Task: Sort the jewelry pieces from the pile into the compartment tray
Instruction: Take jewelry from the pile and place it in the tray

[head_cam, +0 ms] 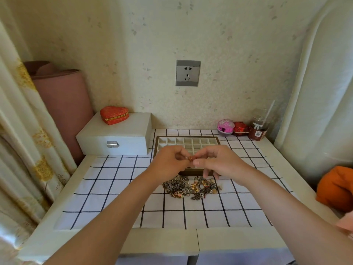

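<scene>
Centre frame: one small reddish-gold jewelry piece (190,158) is held above the near half of the compartment tray (188,140), clear of its cells. Left hand (169,159) and right hand (215,163) meet on it, each pinching it between thumb and fingertips. The grip is narrow, and the right hand's other fingers hang loosely. The kind of piece is too small to tell.

Pile (191,186) lies just below the hands in the frame, on the checked cloth (107,188), just beside the tray's near rim. Tray cells visible beyond the hands appear unfilled; the nearer cells are hidden by the hands.

Assessment: the step in hand is inspection or untangling of a single piece before placement. Sorting is judged to be at an early stage. The next move calls for one hand to let go and the other to lower the piece into a single cell, not across a divider.

Periphery: white box (114,138) with a red heart-shaped case (114,114) on top stands left of the tray. Cup with straw (258,127) stands at the right of the frame.
</scene>
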